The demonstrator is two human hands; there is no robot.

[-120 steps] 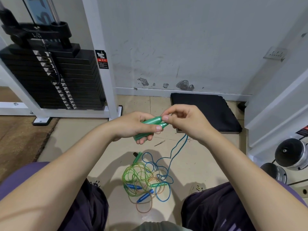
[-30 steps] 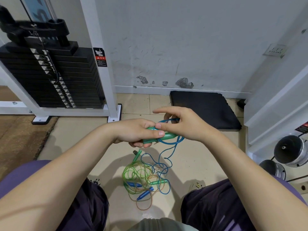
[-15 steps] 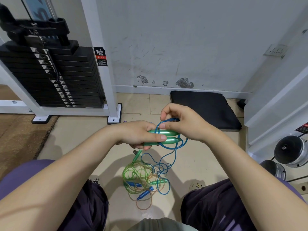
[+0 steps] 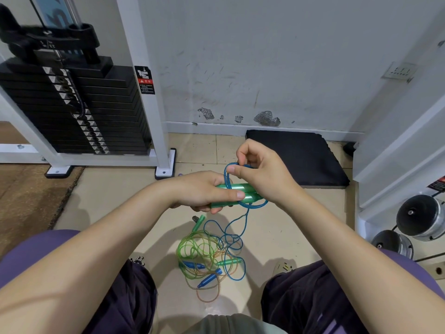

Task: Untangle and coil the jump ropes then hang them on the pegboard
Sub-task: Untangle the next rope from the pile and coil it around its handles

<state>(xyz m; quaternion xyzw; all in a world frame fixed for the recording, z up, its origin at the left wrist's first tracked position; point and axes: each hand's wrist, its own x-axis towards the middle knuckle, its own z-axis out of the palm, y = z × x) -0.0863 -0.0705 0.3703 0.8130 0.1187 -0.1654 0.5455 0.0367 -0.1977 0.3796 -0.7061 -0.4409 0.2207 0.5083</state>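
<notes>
Right at the centre of the frame, the left hand [image 4: 204, 191] is wrapped around a pair of green handles [image 4: 237, 195] held side by side and lying roughly level, its fingers [image 4: 237, 195] closed over them with the thumb pressed across the front. The right hand [image 4: 261, 172] sits just above and to the right, its thumb and forefinger pinched shut on a loop of blue rope [image 4: 227, 175] that passes around the handles. From under the handles the same blue rope curves out to the right and drops down toward the floor [image 4: 277, 237].

Below the hands, in the lower middle of the frame, a tangled pile of ropes [image 4: 209, 256] lies on the tiled floor between the person's knees. It mixes green, blue and pale orange cord; two blue handles [image 4: 209, 278] and at least two green ones rest in or beside it, one green handle sticking up at the pile's upper left. How the cords cross within the pile cannot be made out.

At the upper left stands a black weight stack [image 4: 79, 112] in a white machine frame [image 4: 144, 92]. A black foam mat [image 4: 296, 157] lies on the floor against the scuffed wall [image 4: 265, 56], upper right of centre and just behind the right hand. Round chrome-ended dumbbells [image 4: 419, 218] sit at the right edge. A brown carpet covers the floor at the left edge. Dark trousers and purple sleeves fill the bottom corners.
</notes>
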